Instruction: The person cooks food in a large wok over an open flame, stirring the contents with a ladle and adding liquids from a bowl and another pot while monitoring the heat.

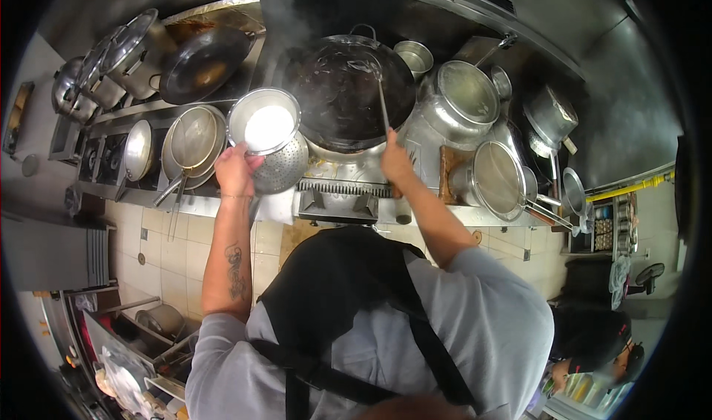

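My left hand (pixel 236 167) grips the rim of a round metal bowl (pixel 264 120) with white contents, held left of a large dark wok (pixel 339 97). Beneath the bowl lies a perforated metal strainer disc (pixel 278 167). In my right hand (pixel 396 161) is the handle of a long metal ladle (pixel 382 103), its head resting in the wok near the far side. Steam rises from the wok, which holds dark, glossy contents. Whether these are liquid throughout, I cannot tell.
Left are a tilted wok (pixel 203 66), lidded steel pots (pixel 133 52) and wire strainers (pixel 192 136). A mesh strainer over a pot (pixel 468 93), another mesh strainer (pixel 499 180) and a small round tin (pixel 413 57) stand right. A co-worker (pixel 592 339) is at the lower right.
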The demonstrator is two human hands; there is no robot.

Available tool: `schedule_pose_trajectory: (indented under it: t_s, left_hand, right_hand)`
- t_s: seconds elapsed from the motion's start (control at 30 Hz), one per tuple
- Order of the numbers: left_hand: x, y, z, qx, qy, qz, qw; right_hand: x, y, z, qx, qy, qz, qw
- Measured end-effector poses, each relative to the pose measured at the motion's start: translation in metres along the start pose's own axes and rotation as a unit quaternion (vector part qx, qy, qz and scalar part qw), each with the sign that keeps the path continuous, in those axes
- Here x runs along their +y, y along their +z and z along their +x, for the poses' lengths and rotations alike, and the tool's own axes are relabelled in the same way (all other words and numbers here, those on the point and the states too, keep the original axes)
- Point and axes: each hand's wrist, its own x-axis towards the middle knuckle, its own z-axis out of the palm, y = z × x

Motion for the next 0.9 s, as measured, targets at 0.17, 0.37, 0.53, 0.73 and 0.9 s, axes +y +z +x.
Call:
schedule_pose_trajectory:
  t_s: [0.17, 0.37, 0.53, 0.73, 0.9]
  left_hand:
    - [-0.005, -0.001, 0.0, -0.009, -0.007, -0.005, 1.0]
    - [-0.003, 0.004, -0.001, -0.024, -0.018, -0.003, 1.0]
    - [0.0, 0.003, -0.001, -0.022, -0.004, -0.004, 1.0]
    - [0.0, 0.008, 0.004, -0.017, -0.008, -0.001, 1.0]
    - [0.006, 0.017, 0.017, -0.034, -0.011, 0.009, 0.999]
  right_hand:
    - [-0.042, -0.022, -0.025, -0.067, 0.112, 0.306, 0.943]
    - [-0.001, -0.059, 0.055, -0.219, 0.174, 0.621, 0.732]
    - [-0.015, -0.018, 0.004, -0.067, 0.018, 0.211, 0.975]
    - [-0.007, -0.015, -0.001, -0.211, 0.109, 0.552, 0.799]
    - [-0.007, -0.068, 0.045, -0.256, 0.182, 0.701, 0.64]
